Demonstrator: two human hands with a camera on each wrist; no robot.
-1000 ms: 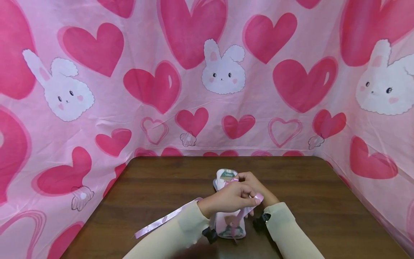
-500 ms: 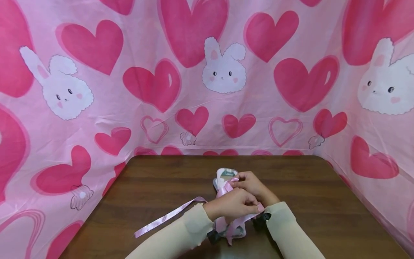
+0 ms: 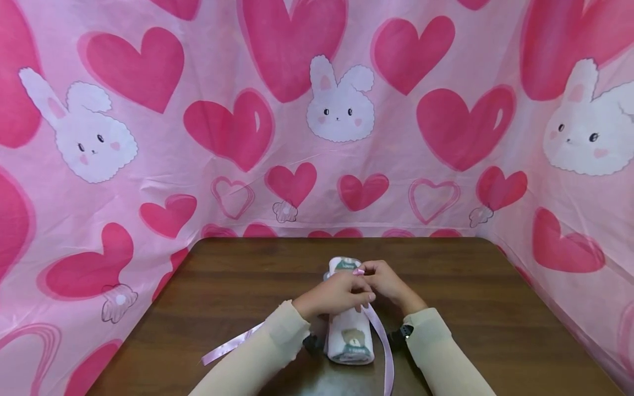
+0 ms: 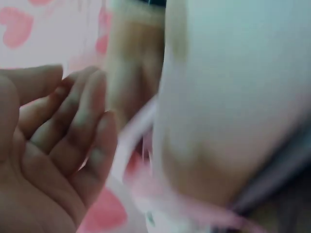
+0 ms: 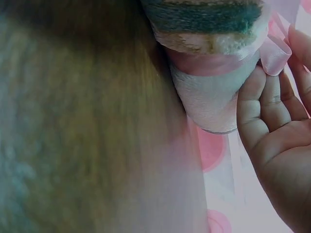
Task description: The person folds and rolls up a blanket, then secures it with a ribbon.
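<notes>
A rolled white towel [image 3: 349, 345] with a printed bear and green bands lies lengthwise on the table. A pink satin ribbon [image 5: 206, 64] wraps round its far part. My right hand [image 3: 393, 287] is at the towel's right side and pinches a small ribbon loop [image 5: 275, 54] between thumb and fingers. Over the middle of the towel is my left hand [image 3: 342, 292], its fingers loosely bent; in the left wrist view nothing shows between the left thumb and fingers [image 4: 73, 124]. One ribbon tail [image 3: 385, 352] hangs from below the left fingertips toward the near edge.
The other ribbon tail [image 3: 230, 347] stretches left across the brown wooden table [image 3: 460, 275], partly hidden under the left forearm. Pink cloth [image 3: 342, 165] with hearts and rabbits hangs round the back and sides. A dark wrist camera [image 3: 400, 334] sits at the right cuff.
The left hand has let go of the ribbon tail it held out to the right and moved left, back over the towel. That tail now drops along the towel's right side. The right hand stays put.
</notes>
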